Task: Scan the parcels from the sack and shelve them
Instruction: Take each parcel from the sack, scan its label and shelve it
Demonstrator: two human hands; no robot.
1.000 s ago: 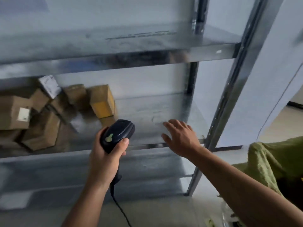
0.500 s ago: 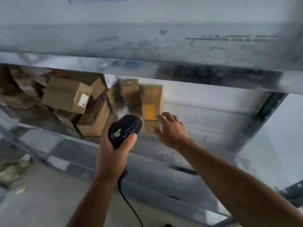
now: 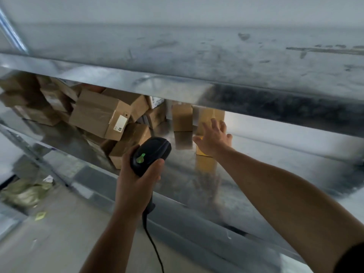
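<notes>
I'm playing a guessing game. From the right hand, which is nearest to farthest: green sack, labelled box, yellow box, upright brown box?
1. Yellow box, at the right hand.
2. Upright brown box, just left.
3. Labelled box, further left.
4. Green sack, on the floor, far left.

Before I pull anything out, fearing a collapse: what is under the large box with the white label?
The large box lies tilted over smaller brown boxes on the shelf. Its own bulk hides how many bear it and where it touches them.
</notes>
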